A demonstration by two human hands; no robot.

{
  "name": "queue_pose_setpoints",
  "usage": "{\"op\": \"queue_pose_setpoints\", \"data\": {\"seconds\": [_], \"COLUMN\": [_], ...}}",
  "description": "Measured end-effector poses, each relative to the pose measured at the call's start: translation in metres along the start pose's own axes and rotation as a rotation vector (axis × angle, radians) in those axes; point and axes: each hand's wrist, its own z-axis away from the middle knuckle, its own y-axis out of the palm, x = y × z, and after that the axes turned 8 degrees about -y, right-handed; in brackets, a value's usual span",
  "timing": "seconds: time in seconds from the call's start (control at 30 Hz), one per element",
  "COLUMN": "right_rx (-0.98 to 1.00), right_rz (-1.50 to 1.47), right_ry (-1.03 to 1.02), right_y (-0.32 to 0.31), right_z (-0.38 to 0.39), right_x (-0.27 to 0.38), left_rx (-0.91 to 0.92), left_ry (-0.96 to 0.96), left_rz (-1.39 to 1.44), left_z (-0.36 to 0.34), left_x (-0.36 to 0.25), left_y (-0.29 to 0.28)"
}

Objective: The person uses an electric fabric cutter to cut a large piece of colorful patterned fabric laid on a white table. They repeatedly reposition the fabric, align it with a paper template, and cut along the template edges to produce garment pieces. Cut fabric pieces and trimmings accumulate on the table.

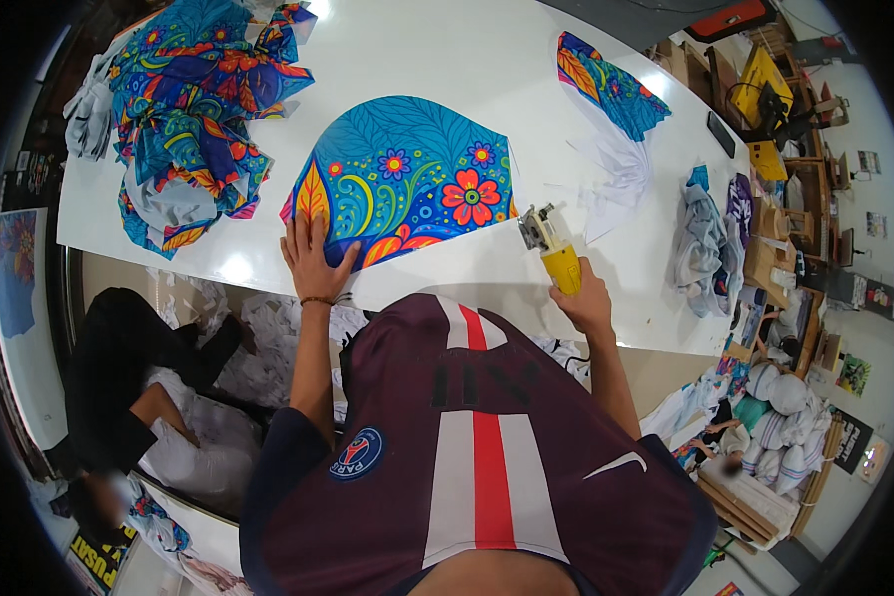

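A blue fabric piece (407, 179) printed with bright flowers and leaves lies flat on the white table in front of me. My left hand (317, 256) rests on its lower left corner, fingers spread and pressing it down. In my right hand (588, 300) is a yellow handheld electric fabric cutter (560, 264), gripped by its body. The cutter's metal head (538, 227) stands at the right corner of the fabric piece; whether its blade touches the cloth I cannot tell.
A crumpled heap of the same printed fabric (194, 109) lies at the table's left. Another printed piece (616, 87), white scraps (614, 184), a dark phone (721, 135) and grey fabric (700, 238) lie to the right. Another person (139, 348) sits at lower left beside white cloth scraps.
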Motion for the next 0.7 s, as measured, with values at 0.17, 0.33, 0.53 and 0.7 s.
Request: {"op": "queue_pose_setpoints", "data": {"seconds": [0.17,0.33,0.53,0.7], "right_rx": [0.024,0.016,0.008,0.008], "right_rz": [0.039,0.013,0.0,0.002], "right_ry": [0.005,-0.008,-0.045,-0.041], "right_y": [-0.005,-0.009,-0.009,-0.005], "right_z": [-0.016,-0.021,-0.031,-0.04], "right_x": [0.012,0.019,0.021,0.021], "left_rx": [-0.019,-0.018,-0.009,-0.01], "left_ry": [0.012,-0.008,-0.024,-0.021], "left_rz": [0.057,0.038,0.025,0.024], "left_z": [-0.003,-0.002,-0.003,-0.003], "left_x": [-0.001,-0.001,-0.003,-0.003], "left_y": [0.002,0.003,0.001,0.0]}}
